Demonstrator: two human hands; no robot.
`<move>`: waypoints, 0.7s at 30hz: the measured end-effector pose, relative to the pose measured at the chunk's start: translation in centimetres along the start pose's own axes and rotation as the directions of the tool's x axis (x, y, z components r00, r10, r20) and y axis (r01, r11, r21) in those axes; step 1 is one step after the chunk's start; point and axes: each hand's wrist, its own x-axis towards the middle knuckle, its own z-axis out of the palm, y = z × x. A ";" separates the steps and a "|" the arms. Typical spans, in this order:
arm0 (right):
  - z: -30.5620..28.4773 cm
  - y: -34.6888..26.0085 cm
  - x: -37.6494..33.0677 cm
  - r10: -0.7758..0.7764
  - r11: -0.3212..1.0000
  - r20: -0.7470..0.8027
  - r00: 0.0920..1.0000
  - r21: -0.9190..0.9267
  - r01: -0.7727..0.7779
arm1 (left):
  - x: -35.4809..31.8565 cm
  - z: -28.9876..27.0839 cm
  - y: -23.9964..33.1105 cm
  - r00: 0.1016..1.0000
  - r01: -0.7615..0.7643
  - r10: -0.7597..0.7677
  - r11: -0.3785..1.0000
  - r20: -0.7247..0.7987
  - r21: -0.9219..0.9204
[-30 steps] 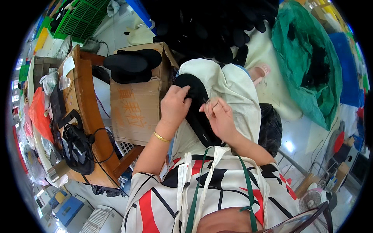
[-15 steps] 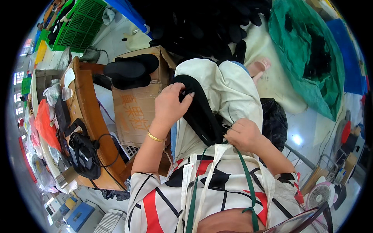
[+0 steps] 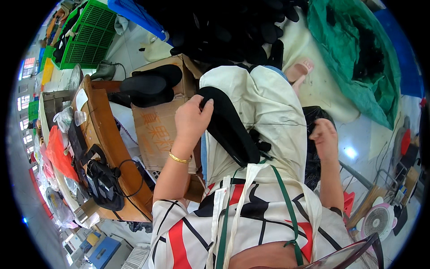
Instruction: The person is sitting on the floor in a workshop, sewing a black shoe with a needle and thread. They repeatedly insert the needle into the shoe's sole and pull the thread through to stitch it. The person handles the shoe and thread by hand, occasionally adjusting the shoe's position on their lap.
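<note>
A black cloth shoe (image 3: 230,127) lies aslant on my lap, over the cream apron (image 3: 280,105). My left hand (image 3: 193,117) is closed on its far end, thumb on top and fingers at the outer edge. To the right of my lap, my right hand (image 3: 324,136) is raised with its fingers bent together, a little blurred. A thin dark thread (image 3: 277,123) stretches across the apron from the shoe side toward this hand. Whether a needle is in the fingers cannot be made out. Small black pieces (image 3: 263,144) rest beside the shoe's near end.
Black shoes (image 3: 152,84) sit stacked on a cardboard box (image 3: 154,130) at my left, next to a wooden table (image 3: 107,148) with a black bag. Ahead lies a large pile of black shoes (image 3: 219,33). A green sack (image 3: 329,58) and pink slippers (image 3: 299,69) are at the right.
My right hand has left the shoe's near end and moved right and away from my body, with the thread now stretched out. My left hand keeps its hold.
</note>
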 end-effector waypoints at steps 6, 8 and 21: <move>-16.7 5.8 -0.6 0.243 0.884 -0.493 0.835 0.467 0.019 | 0.4 0.0 -1.7 0.994 0.099 -0.085 0.964 0.067 -0.245; -15.0 6.0 -0.8 0.165 0.929 -0.526 0.834 0.367 0.048 | 0.3 -0.1 -1.6 0.999 0.045 -0.041 0.975 0.026 -0.216; 18.4 0.1 2.1 0.186 0.956 0.504 0.843 -0.290 -0.038 | 0.3 -0.7 -1.3 0.923 0.376 -0.316 0.863 0.219 -0.337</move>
